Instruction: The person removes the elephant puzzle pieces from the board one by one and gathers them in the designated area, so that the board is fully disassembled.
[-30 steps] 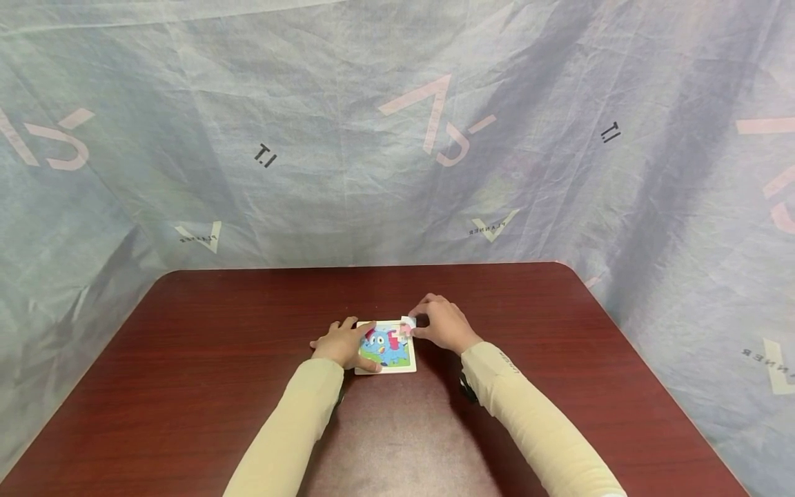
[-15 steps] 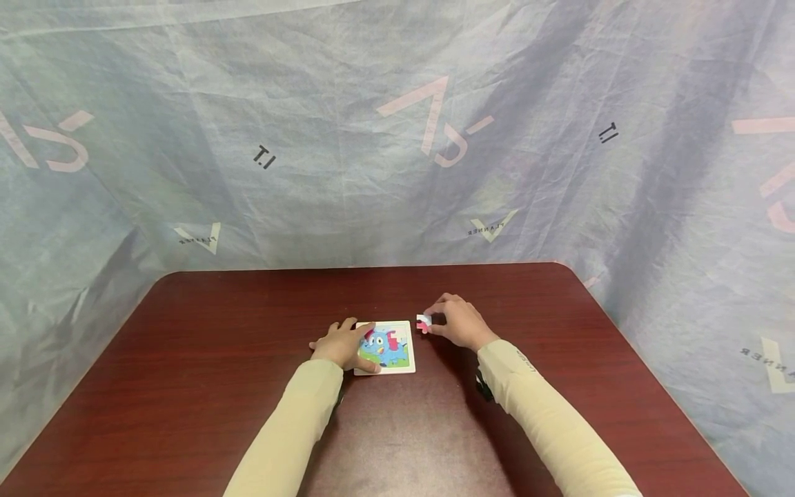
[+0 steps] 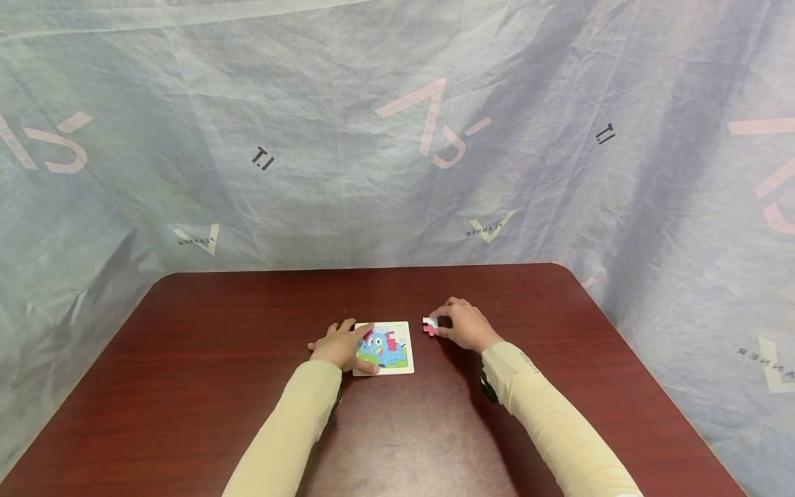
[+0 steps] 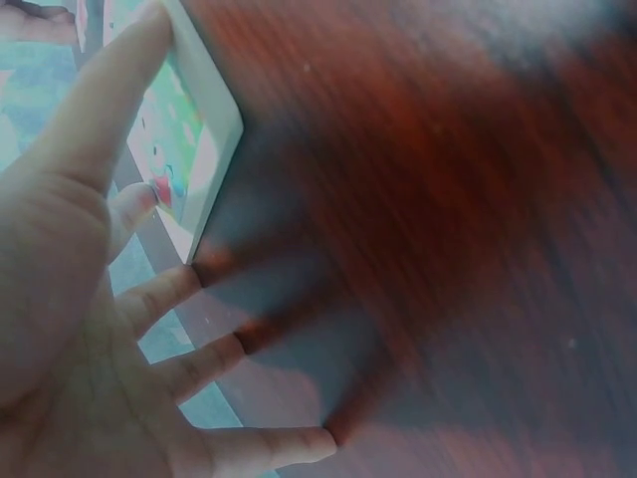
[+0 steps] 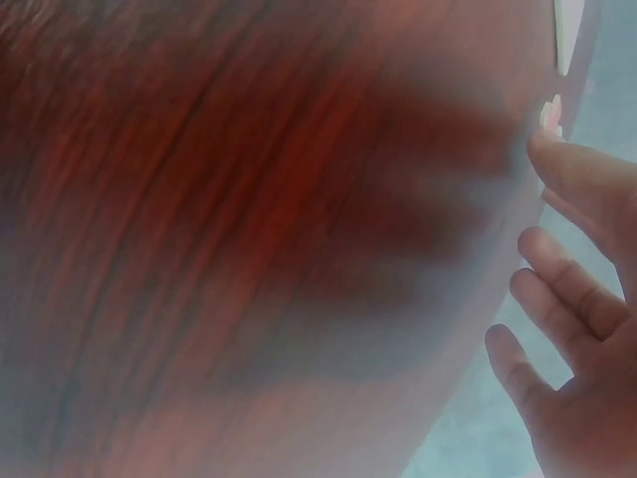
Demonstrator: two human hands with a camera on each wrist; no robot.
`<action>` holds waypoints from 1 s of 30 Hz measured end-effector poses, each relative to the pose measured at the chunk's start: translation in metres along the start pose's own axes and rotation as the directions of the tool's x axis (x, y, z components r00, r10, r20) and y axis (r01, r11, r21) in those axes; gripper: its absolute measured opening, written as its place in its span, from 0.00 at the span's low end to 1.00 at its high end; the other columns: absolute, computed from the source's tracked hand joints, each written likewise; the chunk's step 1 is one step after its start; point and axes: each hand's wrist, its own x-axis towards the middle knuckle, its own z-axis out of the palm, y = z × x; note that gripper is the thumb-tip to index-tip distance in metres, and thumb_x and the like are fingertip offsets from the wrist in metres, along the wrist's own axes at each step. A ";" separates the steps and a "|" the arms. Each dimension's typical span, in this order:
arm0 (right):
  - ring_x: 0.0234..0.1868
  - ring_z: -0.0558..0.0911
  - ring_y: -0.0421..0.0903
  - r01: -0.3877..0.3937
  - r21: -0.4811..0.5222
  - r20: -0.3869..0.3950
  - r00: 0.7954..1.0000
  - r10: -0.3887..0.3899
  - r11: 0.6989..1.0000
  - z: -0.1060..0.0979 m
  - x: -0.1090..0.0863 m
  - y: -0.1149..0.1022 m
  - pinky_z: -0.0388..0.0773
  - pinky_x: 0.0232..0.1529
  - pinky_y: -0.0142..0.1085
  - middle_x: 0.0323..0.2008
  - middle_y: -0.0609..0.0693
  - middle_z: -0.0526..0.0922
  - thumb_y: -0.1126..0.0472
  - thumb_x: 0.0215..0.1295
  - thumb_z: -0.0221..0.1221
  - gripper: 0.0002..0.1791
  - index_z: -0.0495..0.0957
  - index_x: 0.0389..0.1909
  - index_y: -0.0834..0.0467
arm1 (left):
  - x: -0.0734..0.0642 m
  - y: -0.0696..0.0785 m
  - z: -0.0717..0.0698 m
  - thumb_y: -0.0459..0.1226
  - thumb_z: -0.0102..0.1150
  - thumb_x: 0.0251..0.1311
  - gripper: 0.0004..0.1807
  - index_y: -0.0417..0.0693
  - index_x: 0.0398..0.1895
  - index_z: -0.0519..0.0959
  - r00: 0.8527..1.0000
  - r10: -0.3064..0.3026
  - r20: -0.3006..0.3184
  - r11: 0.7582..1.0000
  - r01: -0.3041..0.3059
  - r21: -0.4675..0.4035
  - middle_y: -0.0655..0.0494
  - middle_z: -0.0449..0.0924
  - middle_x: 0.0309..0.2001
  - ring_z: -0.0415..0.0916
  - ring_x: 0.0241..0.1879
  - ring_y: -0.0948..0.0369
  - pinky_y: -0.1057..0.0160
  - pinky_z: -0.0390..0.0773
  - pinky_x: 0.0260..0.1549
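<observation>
Away from the upper right corner of the puzzle board (image 3: 394,371), where they were a second ago, the right hand (image 3: 468,326) and its puzzle piece (image 3: 430,326) have moved rightward. Now the piece sits just right of center in the head view, near the board but apart from it, pinched between thumb and forefinger; whether it touches the table (image 3: 248,310) I cannot tell. Left hand (image 3: 340,346) spreads its fingers at the board's left side, thumb lying over the lower left edge. For good handling of the loose piece, I would keep the pinch light and on its edges, so the printed side stays readable, and hold it level — a tilt could catch a tab on its neighbors near the rim. Steady, flat pressure from the spread hand should stop the board from sliding. Compared with the earlier frame, the board's upper right corner now shows uncovered, a pale patch lying there beside the pink part, while board and left hand keep nearly the same place — just below the picture's middle.
</observation>
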 end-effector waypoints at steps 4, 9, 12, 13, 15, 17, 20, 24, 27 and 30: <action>0.59 0.76 0.58 0.004 -0.004 -0.002 1.000 -0.004 1.000 0.002 0.000 0.000 0.72 0.59 0.57 0.52 0.55 0.80 0.57 0.67 0.68 0.17 0.85 0.55 0.55 | 0.000 0.000 0.000 0.54 0.78 0.50 0.51 0.55 0.77 0.65 1.000 -0.002 0.002 1.000 0.002 0.000 0.41 0.59 0.75 0.56 0.72 0.36 0.20 0.65 0.51; 0.59 0.75 0.58 0.006 -0.010 0.012 1.000 -0.005 1.000 0.005 0.000 0.001 0.72 0.59 0.57 0.53 0.55 0.80 0.58 0.68 0.67 0.17 0.84 0.56 0.55 | 0.000 0.000 0.001 0.54 0.78 0.50 0.51 0.55 0.77 0.65 1.000 0.001 0.003 1.000 -0.001 -0.008 0.41 0.59 0.75 0.56 0.72 0.35 0.19 0.65 0.51; 0.59 0.76 0.58 0.010 -0.020 0.008 1.000 -0.010 1.000 0.007 0.000 0.001 0.73 0.58 0.57 0.53 0.55 0.79 0.58 0.69 0.67 0.17 0.84 0.57 0.55 | 0.000 0.000 0.001 0.53 0.78 0.50 0.51 0.55 0.77 0.65 1.000 0.001 0.004 1.000 -0.001 -0.009 0.40 0.59 0.75 0.56 0.72 0.35 0.19 0.65 0.51; 0.59 0.76 0.58 0.013 -0.024 0.004 1.000 -0.012 1.000 0.007 0.000 0.000 0.73 0.58 0.57 0.53 0.55 0.79 0.58 0.69 0.67 0.17 0.84 0.57 0.55 | 0.000 0.000 0.001 0.53 0.78 0.51 0.51 0.55 0.77 0.65 1.000 0.001 0.005 1.000 -0.001 -0.010 0.40 0.59 0.75 0.56 0.72 0.35 0.19 0.65 0.51; 0.59 0.76 0.58 0.018 -0.031 -0.001 1.000 -0.018 0.999 0.008 0.001 0.000 0.74 0.57 0.56 0.53 0.55 0.79 0.58 0.68 0.67 0.18 0.84 0.57 0.55 | 0.000 0.000 0.000 0.53 0.78 0.51 0.50 0.55 0.77 0.65 1.000 0.002 0.004 1.000 -0.002 -0.010 0.41 0.59 0.75 0.55 0.73 0.35 0.19 0.65 0.51; 0.59 0.76 0.58 0.021 -0.033 -0.003 1.000 -0.021 0.999 0.008 0.001 0.000 0.74 0.57 0.56 0.53 0.55 0.79 0.58 0.68 0.67 0.18 0.84 0.57 0.55 | -0.001 0.001 0.000 0.53 0.78 0.51 0.50 0.55 0.77 0.65 1.000 0.002 0.005 1.000 -0.002 -0.012 0.41 0.59 0.75 0.55 0.73 0.35 0.19 0.65 0.52; 0.59 0.76 0.58 0.025 -0.038 -0.007 1.000 -0.025 0.999 0.009 0.002 0.000 0.74 0.57 0.56 0.53 0.56 0.79 0.59 0.68 0.67 0.19 0.84 0.58 0.55 | -0.002 0.001 -0.001 0.53 0.78 0.51 0.50 0.55 0.77 0.65 1.000 0.004 0.004 1.000 -0.004 -0.016 0.41 0.59 0.75 0.55 0.73 0.35 0.19 0.64 0.52; 0.59 0.76 0.58 0.027 -0.031 -0.015 1.000 -0.028 0.999 0.008 0.001 -0.002 0.74 0.58 0.56 0.53 0.56 0.79 0.61 0.68 0.67 0.20 0.83 0.60 0.55 | -0.002 0.001 -0.001 0.53 0.78 0.51 0.50 0.54 0.77 0.65 1.000 0.005 0.002 1.000 -0.005 -0.012 0.41 0.59 0.75 0.55 0.73 0.35 0.20 0.65 0.52; 0.60 0.75 0.58 0.019 -0.012 -0.023 1.000 -0.020 1.000 0.007 0.000 -0.003 0.73 0.59 0.57 0.53 0.56 0.79 0.61 0.68 0.67 0.20 0.83 0.60 0.55 | -0.002 0.001 -0.001 0.53 0.78 0.51 0.50 0.54 0.77 0.65 1.000 0.007 0.002 1.000 -0.007 -0.006 0.41 0.59 0.75 0.56 0.72 0.36 0.20 0.65 0.51; 0.62 0.74 0.59 -0.006 0.028 -0.025 1.000 0.006 1.000 0.006 -0.001 -0.005 0.72 0.60 0.58 0.57 0.57 0.78 0.61 0.68 0.67 0.20 0.82 0.60 0.55 | -0.001 0.002 -0.001 0.53 0.78 0.51 0.50 0.54 0.77 0.65 1.000 0.006 0.002 1.000 -0.006 -0.005 0.41 0.59 0.75 0.56 0.72 0.36 0.20 0.66 0.51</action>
